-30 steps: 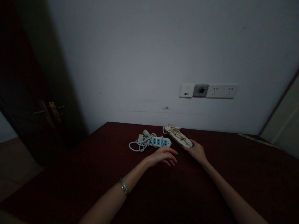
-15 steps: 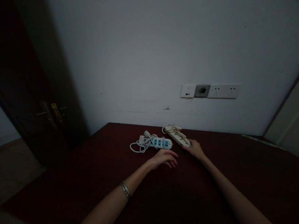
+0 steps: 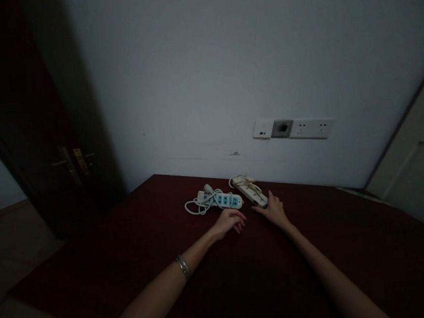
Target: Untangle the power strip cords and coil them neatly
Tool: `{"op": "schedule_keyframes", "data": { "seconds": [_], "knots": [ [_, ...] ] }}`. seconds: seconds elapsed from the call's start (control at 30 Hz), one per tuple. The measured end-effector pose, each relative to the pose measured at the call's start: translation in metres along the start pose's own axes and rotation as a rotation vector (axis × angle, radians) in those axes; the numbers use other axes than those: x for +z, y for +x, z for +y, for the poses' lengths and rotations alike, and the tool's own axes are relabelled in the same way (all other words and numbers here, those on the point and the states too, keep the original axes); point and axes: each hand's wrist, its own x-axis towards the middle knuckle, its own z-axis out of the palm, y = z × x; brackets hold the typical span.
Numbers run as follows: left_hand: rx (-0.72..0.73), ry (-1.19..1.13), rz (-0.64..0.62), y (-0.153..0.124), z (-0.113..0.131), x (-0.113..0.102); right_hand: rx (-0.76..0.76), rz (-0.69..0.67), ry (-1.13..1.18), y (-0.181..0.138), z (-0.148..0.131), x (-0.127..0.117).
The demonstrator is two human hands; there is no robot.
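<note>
Two power strips lie near the far edge of a dark red table (image 3: pixel 132 261). The left power strip (image 3: pixel 227 200) is white with blue sockets, and its coiled white cord (image 3: pixel 199 204) lies to its left. The right one, a cream power strip (image 3: pixel 251 192), has its cord wrapped around it. My left hand (image 3: pixel 229 220) rests on the table just in front of the blue strip, fingers loosely curled and apart, holding nothing. My right hand (image 3: pixel 272 210) lies with fingers stretched out against the near end of the cream strip, touching it.
A white wall rises behind the table, with a row of wall sockets (image 3: pixel 292 128) above the strips. A dark wooden door (image 3: pixel 31 128) with a brass handle stands open at the left. A pale door or cabinet panel (image 3: pixel 416 173) is at the right.
My right hand's fingers have stretched out along the end of the cream strip. My left hand has drawn slightly back and curled a little. The view shifted slightly.
</note>
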Motion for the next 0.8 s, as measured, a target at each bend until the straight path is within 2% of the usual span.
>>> {"op": "schedule_keyframes", "data": {
  "seconds": [0.1, 0.33, 0.8],
  "knots": [
    [0.015, -0.040, 0.051, 0.000, 0.001, -0.002, -0.002, 0.011, -0.046, -0.016, -0.001, -0.002],
    [0.038, -0.043, 0.078, -0.001, -0.001, -0.001, -0.057, 0.036, -0.089, -0.048, -0.002, -0.011],
    [0.071, -0.150, 0.134, -0.005, -0.001, -0.006, -0.209, -0.031, -0.128, -0.067, -0.007, -0.027]
  ]
}}
